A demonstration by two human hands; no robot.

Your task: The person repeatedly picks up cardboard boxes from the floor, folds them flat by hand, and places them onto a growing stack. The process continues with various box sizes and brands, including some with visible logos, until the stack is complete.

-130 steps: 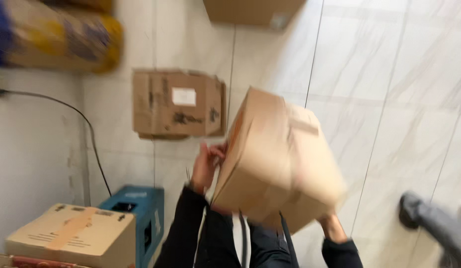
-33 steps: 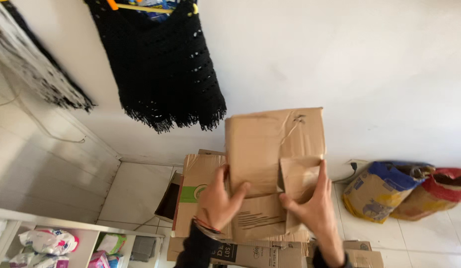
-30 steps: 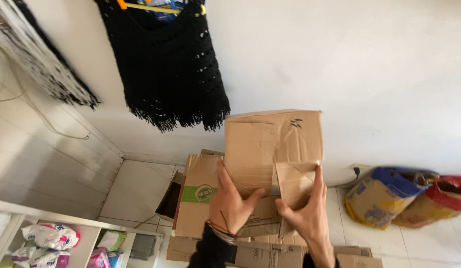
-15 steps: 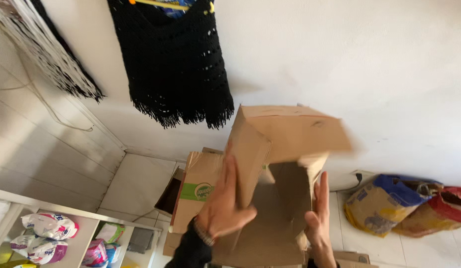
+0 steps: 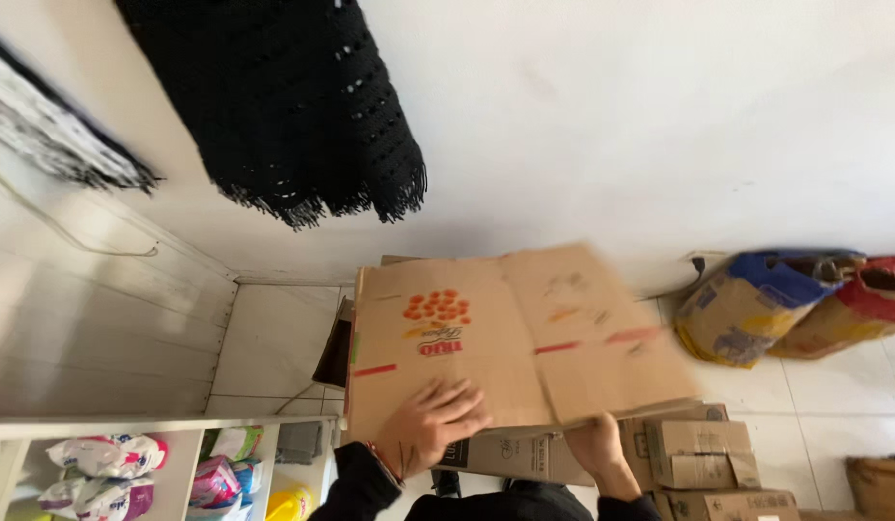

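A flattened brown cardboard box (image 5: 525, 338) with an orange printed logo lies tilted in front of me. My left hand (image 5: 430, 425) presses flat on its lower left part, fingers spread. Just under the box's lower edge, my right hand (image 5: 592, 446) grips it from below, its fingers partly hidden by the cardboard. Both sleeves are black. More cardboard boxes (image 5: 693, 453) sit beneath and to the right.
A black knitted garment (image 5: 293, 106) hangs on the white wall. Two filled sacks (image 5: 775, 304) lean at the right. A white shelf (image 5: 158, 425) at lower left holds wrapped packets (image 5: 100, 458). White floor tiles lie around the boxes.
The upright, open box I held has been folded flat and now lies spread out under my hands. My left hand moved from its side onto the flat face.
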